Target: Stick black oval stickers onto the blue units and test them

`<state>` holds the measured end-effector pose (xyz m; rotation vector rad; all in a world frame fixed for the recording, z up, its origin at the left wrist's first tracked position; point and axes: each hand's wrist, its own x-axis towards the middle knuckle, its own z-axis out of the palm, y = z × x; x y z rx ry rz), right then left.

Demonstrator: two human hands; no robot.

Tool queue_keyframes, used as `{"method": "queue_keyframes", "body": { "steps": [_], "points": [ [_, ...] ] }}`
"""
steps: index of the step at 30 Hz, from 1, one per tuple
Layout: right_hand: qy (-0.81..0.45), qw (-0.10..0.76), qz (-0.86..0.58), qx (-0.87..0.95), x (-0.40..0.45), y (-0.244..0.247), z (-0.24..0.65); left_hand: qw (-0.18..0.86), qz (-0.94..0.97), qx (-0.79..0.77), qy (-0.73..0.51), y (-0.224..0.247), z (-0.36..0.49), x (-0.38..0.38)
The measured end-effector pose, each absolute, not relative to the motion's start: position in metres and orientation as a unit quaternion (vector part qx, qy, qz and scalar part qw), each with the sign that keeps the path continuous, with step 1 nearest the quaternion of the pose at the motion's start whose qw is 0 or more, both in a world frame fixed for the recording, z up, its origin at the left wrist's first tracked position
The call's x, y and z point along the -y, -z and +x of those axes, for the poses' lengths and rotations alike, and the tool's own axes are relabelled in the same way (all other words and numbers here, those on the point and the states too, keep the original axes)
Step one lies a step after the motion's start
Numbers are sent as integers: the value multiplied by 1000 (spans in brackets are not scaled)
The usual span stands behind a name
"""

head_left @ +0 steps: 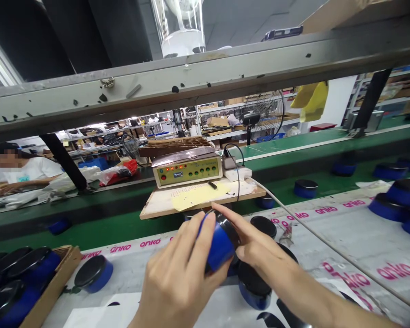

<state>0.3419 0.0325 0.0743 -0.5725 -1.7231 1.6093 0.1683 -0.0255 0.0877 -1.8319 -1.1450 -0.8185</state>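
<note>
Two bare hands are meeting around a squat blue cylinder (220,248), which they are holding up near the middle of the view, above a work surface covered in white sheeting (341,241) printed with pink "anko" lettering. The left hand (177,269) is grasping the blue side, its fingers wrapping over from the left and its thumb supporting from below. The right hand (263,248) is reaching in from the right, its index finger stretching along the black end (229,228) toward the top of the rim and its thumb sitting by the lower rim; whether it is gripping or only steadying, I cannot tell. The key relation is this: the cylinder is lying between the two palms, up and to the right of the left one and to the left of the right one. Being wider than it is deep, it is standing tilted, with its broad black end facing the right hand. Both hands are touching it, so neither is nearer, though the left is covering more of its side. Beneath the right forearm, a similar piece (254,289) is resting on the sheeting, and another piece (94,273) is sitting alone to the left, beside a cardboard tray (48,291) holding more. Beyond the hands, a control box (187,171) is showing red lights on a wooden board (153,209).
</note>
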Motion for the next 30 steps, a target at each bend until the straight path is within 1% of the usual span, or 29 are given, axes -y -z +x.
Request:
{"method": "queue_keyframes", "body": {
  "steps": [3, 6, 9, 13, 17, 19, 21, 23, 24, 25, 27, 29, 30],
  "points": [
    [-600, 270, -203, 725, -51, -84, 355, 242, -718, 494, 427, -92, 166, 28],
    [-539, 216, -169, 797, -66, -88, 358, 95, -694, 540, 466, -93, 166, 32],
    [-438, 243, -144, 853, -68, -88, 353, 3, -676, 571, 466, -94, 167, 35],
    [-281, 290, -138, 904, -56, -85, 347, -18, -697, 564, 443, -96, 170, 34],
    [-126, 284, -84, 947, -42, -89, 351, -30, -724, 558, 405, -106, 171, 35],
    [-50, 321, -87, 942, -37, -94, 357, -23, -699, 573, 427, -115, 164, 40],
    [-13, 381, -116, 917, -34, -101, 367, 5, -620, 616, 487, -127, 151, 47],
    [-50, 452, -175, 873, -35, -110, 379, 27, -558, 645, 521, -137, 140, 55],
    [-96, 489, -208, 842, -38, -114, 385, 18, -568, 649, 506, -139, 138, 58],
    [-150, 528, -233, 802, -42, -118, 390, -13, -605, 647, 464, -139, 139, 60],
    [-262, 603, -257, 708, -54, -125, 397, -113, -695, 634, 320, -128, 150, 60],
    [-341, 638, -266, 637, -68, -131, 404, -196, -745, 616, 165, -106, 167, 54],
    [-358, 645, -276, 616, -75, -133, 407, -205, -769, 596, 104, -94, 176, 49]
  ]
}}
